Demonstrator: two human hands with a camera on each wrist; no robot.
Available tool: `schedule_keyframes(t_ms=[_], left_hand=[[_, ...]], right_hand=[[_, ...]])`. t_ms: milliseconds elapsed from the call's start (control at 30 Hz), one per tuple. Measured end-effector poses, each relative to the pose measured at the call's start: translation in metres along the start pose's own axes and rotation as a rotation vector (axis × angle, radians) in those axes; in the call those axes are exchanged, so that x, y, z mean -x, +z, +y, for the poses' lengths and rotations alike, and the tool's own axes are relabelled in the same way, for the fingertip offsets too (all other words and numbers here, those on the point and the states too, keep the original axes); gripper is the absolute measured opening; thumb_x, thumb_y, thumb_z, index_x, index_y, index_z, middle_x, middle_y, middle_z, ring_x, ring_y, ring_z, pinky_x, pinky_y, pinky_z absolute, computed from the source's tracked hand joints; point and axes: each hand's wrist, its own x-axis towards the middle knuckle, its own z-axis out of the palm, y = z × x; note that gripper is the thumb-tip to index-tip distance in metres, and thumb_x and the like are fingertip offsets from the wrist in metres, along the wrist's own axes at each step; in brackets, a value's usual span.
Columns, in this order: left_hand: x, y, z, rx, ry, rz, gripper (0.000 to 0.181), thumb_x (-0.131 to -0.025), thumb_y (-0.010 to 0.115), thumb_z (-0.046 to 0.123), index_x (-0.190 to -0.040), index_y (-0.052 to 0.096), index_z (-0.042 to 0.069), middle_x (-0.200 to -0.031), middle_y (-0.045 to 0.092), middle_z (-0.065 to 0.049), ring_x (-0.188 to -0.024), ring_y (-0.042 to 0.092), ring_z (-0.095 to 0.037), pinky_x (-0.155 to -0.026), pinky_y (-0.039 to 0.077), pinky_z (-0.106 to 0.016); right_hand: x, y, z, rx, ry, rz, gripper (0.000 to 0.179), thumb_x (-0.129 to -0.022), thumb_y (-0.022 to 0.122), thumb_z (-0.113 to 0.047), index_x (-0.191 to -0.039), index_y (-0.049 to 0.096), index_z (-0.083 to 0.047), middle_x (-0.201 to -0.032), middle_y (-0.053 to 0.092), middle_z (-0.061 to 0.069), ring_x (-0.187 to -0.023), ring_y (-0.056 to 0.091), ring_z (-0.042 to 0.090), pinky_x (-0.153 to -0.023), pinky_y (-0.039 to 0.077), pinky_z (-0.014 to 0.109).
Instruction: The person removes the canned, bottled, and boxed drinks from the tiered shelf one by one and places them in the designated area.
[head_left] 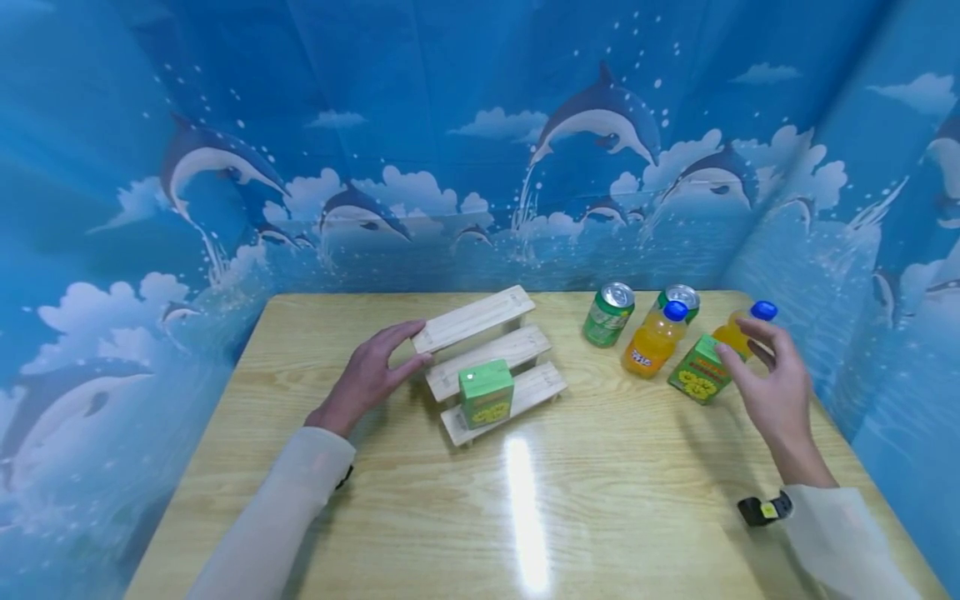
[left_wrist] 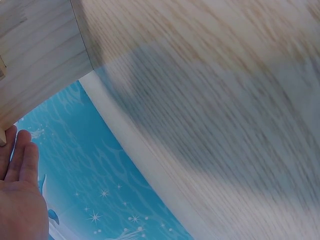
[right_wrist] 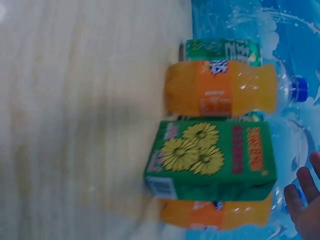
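My left hand (head_left: 372, 368) touches the left end of a three-step wooden rack (head_left: 472, 319), fingers by the top slat and thumb lower; the left wrist view shows its fingers straight against the wood. On the rack's lowest step stands a green drink carton (head_left: 486, 396) with yellow flowers. My right hand (head_left: 776, 387) hovers with spread fingers by a second green carton (right_wrist: 210, 160), which stands on the table. A gap shows between that hand and carton in the right wrist view. Behind this carton is an orange drink bottle (head_left: 731, 333) with a blue cap, partly hidden.
Left of the second carton stands another orange drink bottle (head_left: 652, 342). Two green cans, one at the front left (head_left: 608, 315) and one partly hidden (head_left: 681, 296), stand near the table's back edge. A dolphin-print curtain (head_left: 480, 150) surrounds the wooden table (head_left: 600, 500).
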Motion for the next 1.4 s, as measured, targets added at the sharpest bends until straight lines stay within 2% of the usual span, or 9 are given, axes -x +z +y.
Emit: schedule_keyframes(t_ms=[67, 133, 333, 467, 800, 1033, 1133, 1267, 1400], left_hand=[[0.000, 0.000, 0.000, -0.001, -0.002, 0.000, 0.066, -0.103, 0.078, 0.031, -0.161, 0.054, 0.011, -0.164, 0.056, -0.013, -0.153, 0.052, -0.038, -0.126, 0.045, -0.060], [0.000, 0.000, 0.000, -0.001, -0.005, 0.000, 0.066, -0.103, 0.078, 0.031, -0.161, 0.054, 0.011, -0.164, 0.056, -0.013, -0.153, 0.052, -0.038, -0.126, 0.046, -0.060], [0.001, 0.001, 0.000, 0.000, -0.008, 0.001, 0.066, -0.103, 0.078, 0.032, -0.161, 0.054, 0.013, -0.164, 0.056, -0.012, -0.153, 0.052, -0.037, -0.125, 0.046, -0.059], [0.001, 0.001, 0.001, 0.003, -0.010, -0.002, 0.066, -0.104, 0.077, 0.032, -0.162, 0.054, 0.013, -0.164, 0.056, -0.012, -0.153, 0.052, -0.037, -0.125, 0.046, -0.059], [0.001, 0.000, 0.002, 0.003, -0.010, -0.001, 0.065, -0.104, 0.077, 0.033, -0.162, 0.053, 0.015, -0.164, 0.056, -0.012, -0.153, 0.052, -0.036, -0.125, 0.046, -0.060], [0.001, 0.000, 0.003, -0.010, -0.009, 0.001, 0.066, -0.104, 0.077, 0.032, -0.162, 0.053, 0.014, -0.164, 0.056, -0.012, -0.153, 0.052, -0.037, -0.125, 0.046, -0.059], [0.001, 0.000, 0.003, -0.014, -0.009, 0.002, 0.066, -0.103, 0.078, 0.032, -0.162, 0.053, 0.014, -0.164, 0.056, -0.013, -0.152, 0.053, -0.037, -0.125, 0.046, -0.059], [0.001, 0.000, 0.003, -0.016, -0.011, 0.006, 0.066, -0.104, 0.078, 0.031, -0.162, 0.053, 0.014, -0.164, 0.056, -0.013, -0.152, 0.053, -0.037, -0.125, 0.046, -0.059], [0.001, 0.000, 0.003, -0.016, -0.011, 0.004, 0.066, -0.104, 0.078, 0.031, -0.162, 0.053, 0.014, -0.164, 0.056, -0.013, -0.152, 0.052, -0.037, -0.125, 0.046, -0.059]], right_hand=[[-0.001, 0.002, -0.009, -0.014, -0.042, -0.014, 0.053, -0.105, 0.075, -0.019, -0.155, 0.057, -0.012, -0.145, 0.060, -0.015, -0.133, 0.052, -0.005, -0.114, 0.042, 0.004], [-0.002, 0.005, -0.018, -0.020, -0.068, -0.035, 0.053, -0.106, 0.074, -0.018, -0.156, 0.056, -0.012, -0.147, 0.060, -0.012, -0.135, 0.052, -0.003, -0.115, 0.041, 0.005], [-0.004, 0.022, -0.039, -0.009, -0.113, -0.101, 0.056, -0.106, 0.074, -0.021, -0.157, 0.053, -0.011, -0.157, 0.056, 0.009, -0.141, 0.050, 0.001, -0.121, 0.041, 0.012], [-0.003, 0.036, -0.054, -0.030, -0.175, -0.138, 0.056, -0.105, 0.076, -0.018, -0.156, 0.055, -0.011, -0.157, 0.056, 0.009, -0.142, 0.049, 0.000, -0.121, 0.042, 0.013], [0.004, 0.075, -0.078, -0.118, -0.315, -0.251, 0.059, -0.101, 0.077, -0.006, -0.156, 0.055, -0.007, -0.155, 0.057, 0.016, -0.143, 0.051, 0.009, -0.118, 0.042, 0.009], [0.013, 0.099, -0.088, -0.237, -0.310, -0.372, 0.057, -0.104, 0.072, -0.004, -0.157, 0.054, -0.010, -0.158, 0.055, 0.012, -0.141, 0.052, 0.002, -0.117, 0.049, 0.015], [0.018, 0.109, -0.093, -0.311, -0.295, -0.440, 0.055, -0.105, 0.071, -0.005, -0.157, 0.053, -0.010, -0.158, 0.056, 0.014, -0.142, 0.056, 0.016, -0.117, 0.050, 0.018], [0.026, 0.125, -0.100, -0.390, -0.267, -0.554, 0.055, -0.106, 0.070, -0.007, -0.157, 0.051, -0.010, -0.160, 0.055, 0.013, -0.146, 0.053, 0.034, -0.119, 0.052, 0.023], [0.035, 0.139, -0.105, -0.405, -0.244, -0.654, 0.058, -0.106, 0.071, -0.010, -0.160, 0.049, -0.012, -0.161, 0.055, 0.011, -0.148, 0.053, 0.033, -0.121, 0.053, 0.039]])
